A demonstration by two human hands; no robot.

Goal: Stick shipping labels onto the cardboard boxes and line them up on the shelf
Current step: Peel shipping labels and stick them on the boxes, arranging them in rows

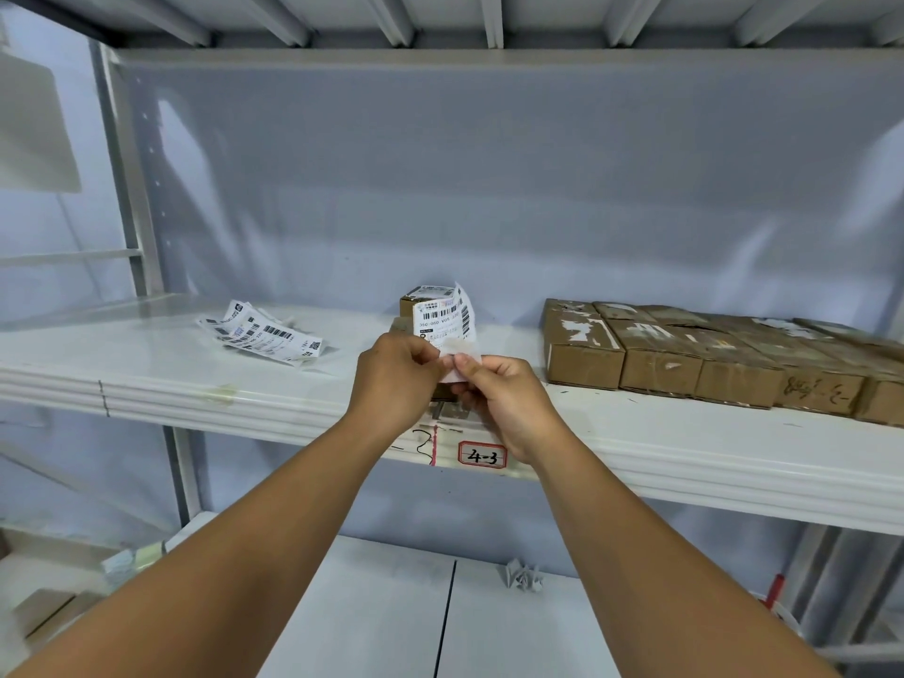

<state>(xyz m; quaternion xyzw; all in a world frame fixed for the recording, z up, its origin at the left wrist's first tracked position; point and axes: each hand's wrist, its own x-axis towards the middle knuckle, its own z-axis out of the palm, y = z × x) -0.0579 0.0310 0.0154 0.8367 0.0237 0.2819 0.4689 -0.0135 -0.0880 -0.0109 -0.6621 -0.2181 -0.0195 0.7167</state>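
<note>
L hand (396, 376) & R hand (508, 398) pinch label (442, 320) over shelf (171, 367).

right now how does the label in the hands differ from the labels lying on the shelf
The held label stands upright, pinched at its lower edge by the left hand and right hand; the loose labels lie on the shelf, untouched. The held label is alone; the loose labels overlap in a pile. Both are white with black barcodes.

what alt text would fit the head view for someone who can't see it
The left hand and right hand pinch a shipping label by its lower edge over a white shelf. A row of cardboard boxes lies to the right, loose labels to the left.
</note>
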